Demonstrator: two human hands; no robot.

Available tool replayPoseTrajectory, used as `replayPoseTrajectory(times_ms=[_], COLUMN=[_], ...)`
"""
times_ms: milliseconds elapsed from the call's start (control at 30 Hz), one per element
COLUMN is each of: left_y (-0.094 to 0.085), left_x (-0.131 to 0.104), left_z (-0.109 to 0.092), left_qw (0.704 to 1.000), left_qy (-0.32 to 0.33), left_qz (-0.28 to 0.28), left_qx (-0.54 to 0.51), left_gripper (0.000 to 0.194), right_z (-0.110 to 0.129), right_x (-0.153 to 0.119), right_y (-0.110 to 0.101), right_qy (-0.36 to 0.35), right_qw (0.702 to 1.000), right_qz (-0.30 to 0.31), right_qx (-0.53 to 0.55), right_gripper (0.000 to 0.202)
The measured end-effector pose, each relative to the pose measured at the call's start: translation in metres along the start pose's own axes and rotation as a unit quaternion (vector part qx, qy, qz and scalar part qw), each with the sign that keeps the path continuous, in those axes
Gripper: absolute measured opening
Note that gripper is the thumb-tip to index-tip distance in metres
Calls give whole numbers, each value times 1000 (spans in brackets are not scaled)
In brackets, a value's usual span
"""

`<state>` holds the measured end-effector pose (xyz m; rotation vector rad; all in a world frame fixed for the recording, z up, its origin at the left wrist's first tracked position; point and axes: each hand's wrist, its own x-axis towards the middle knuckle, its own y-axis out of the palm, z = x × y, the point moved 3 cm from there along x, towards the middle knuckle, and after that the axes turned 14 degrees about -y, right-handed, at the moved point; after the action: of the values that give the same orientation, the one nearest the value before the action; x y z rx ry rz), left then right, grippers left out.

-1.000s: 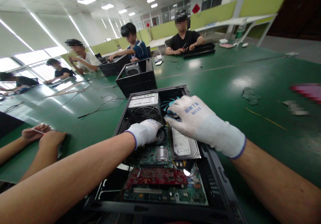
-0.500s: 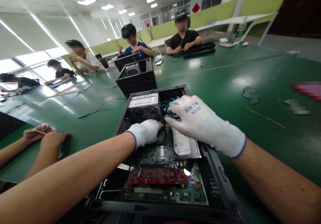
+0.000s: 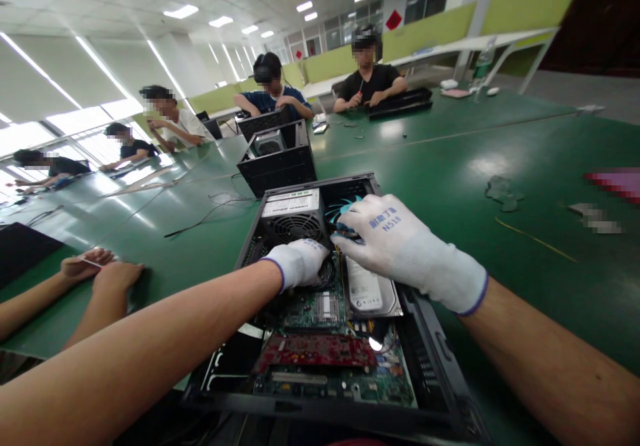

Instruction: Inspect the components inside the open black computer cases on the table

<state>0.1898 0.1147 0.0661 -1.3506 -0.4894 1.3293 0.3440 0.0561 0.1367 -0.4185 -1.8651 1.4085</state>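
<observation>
Case (image 3: 443, 349) flat on table (image 3: 435, 156), open side up, prob. for 2-handed access! L hand (image 3: 303, 261) at CPU fan (image 3: 328, 273), by PSU (image 3: 294, 213); R hand (image 3: 387, 233) arched over HDD (image 3: 365, 288), nr blue fan (image 3: 342, 210). Grips hidden, can't tell if either's holding.

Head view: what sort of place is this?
Likely an office-type room used as a shared workshop: an open computer case on a large green table, several people around it, and lime-green partitions in the background.

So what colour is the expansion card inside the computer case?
The expansion card is red, best seen in the head view.
</observation>
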Motion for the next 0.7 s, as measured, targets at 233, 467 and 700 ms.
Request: replayPoseTrajectory(times_ms=[233, 467, 700], left_y=[1, -9, -31], left_x=[5, -13, -65], left_z=[4, 8, 12], left_qw=[1000, 999, 989], left_qy=[0, 5, 31], left_qz=[6, -28, -100], left_qx=[8, -40, -104], left_gripper=[78, 71, 37], right_z=[-1, -1, -9], right_x=[-2, -4, -53], right_y=[0, -3, -10], right_qy=[-4, 20, 142], right_qw=[1000, 999, 962], right_qz=[-13, -38, -112], right_qx=[0, 25, 202], right_gripper=[35, 37, 68])
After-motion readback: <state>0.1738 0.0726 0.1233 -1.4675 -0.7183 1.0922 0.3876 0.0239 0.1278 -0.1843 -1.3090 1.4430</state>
